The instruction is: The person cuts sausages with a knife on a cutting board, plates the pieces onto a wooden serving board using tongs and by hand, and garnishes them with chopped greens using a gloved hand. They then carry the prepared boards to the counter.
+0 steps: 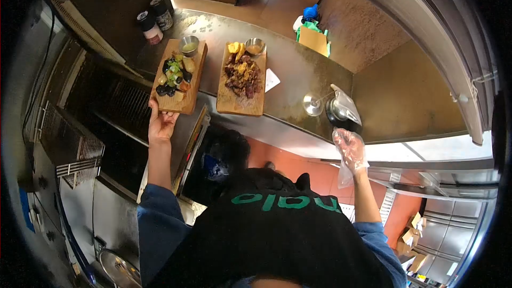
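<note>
My left hand [162, 126] grips the near end of a wooden board [184, 98], with its fingers under the edge. That board carries grilled vegetables [174, 77] and a metal cup of pale sauce [189, 46]. To its right, a second wooden board [240, 104] bears chopped dark meat [244, 77], yellow pieces and a cup of brown sauce [255, 47]. My right hand [350, 146], in a clear plastic glove, is beside a dark round container [341, 117] with clear plastic on top; its fingers look curled, and what they hold, if anything, is hidden.
Two dark-lidded jars [154, 20] stand at the counter's back left. A white paper [271, 80] lies by the second board, and a shiny round metal piece [313, 105] farther right. A grill [125, 104] is at the left. Below the counter is a black bin bag [221, 149].
</note>
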Action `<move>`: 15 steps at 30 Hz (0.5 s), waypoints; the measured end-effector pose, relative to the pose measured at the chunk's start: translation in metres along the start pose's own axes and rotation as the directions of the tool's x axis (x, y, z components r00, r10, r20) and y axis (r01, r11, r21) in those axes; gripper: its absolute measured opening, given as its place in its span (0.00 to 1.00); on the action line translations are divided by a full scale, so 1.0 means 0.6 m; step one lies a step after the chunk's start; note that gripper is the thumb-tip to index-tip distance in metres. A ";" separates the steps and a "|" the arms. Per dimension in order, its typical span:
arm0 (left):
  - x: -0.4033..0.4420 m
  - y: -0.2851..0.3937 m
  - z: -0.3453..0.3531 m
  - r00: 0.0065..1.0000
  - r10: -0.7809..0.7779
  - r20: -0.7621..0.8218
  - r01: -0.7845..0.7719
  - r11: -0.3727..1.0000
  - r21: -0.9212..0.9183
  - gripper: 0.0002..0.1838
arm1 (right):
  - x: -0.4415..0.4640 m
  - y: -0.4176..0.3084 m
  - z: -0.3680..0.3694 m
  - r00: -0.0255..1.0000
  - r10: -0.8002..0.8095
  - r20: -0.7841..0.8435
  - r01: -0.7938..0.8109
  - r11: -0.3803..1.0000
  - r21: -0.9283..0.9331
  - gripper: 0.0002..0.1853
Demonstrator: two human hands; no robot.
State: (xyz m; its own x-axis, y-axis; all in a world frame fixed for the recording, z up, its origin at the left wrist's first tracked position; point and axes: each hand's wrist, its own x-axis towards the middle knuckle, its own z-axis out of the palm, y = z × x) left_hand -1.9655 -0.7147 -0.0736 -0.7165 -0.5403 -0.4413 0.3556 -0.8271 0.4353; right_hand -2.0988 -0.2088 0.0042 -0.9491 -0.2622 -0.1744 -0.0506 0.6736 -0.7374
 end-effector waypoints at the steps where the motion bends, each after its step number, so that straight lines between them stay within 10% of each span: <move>1: 0.001 -0.006 0.010 0.999 0.015 -0.048 -0.014 1.000 0.013 0.31 | 0.004 -0.016 -0.003 0.995 0.102 0.011 -0.100 0.986 -0.131 0.21; 10: 0.075 0.004 0.005 0.988 -0.032 -0.151 0.039 0.998 0.042 0.23 | -0.002 0.012 0.001 1.000 -0.007 -0.017 0.007 1.000 -0.004 0.20; 15: 0.071 0.011 0.036 0.999 0.004 -0.047 0.004 0.985 0.170 0.38 | -0.011 -0.003 0.008 0.999 -0.022 0.028 0.023 0.999 -0.022 0.17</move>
State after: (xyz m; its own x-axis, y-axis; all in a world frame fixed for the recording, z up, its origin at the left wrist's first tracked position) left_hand -2.0066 -0.7396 -0.0723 -0.6861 -0.5505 -0.4756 0.2457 -0.7906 0.5608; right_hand -2.0908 -0.2112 0.0035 -0.9387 -0.2965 -0.1760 -0.0793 0.6823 -0.7268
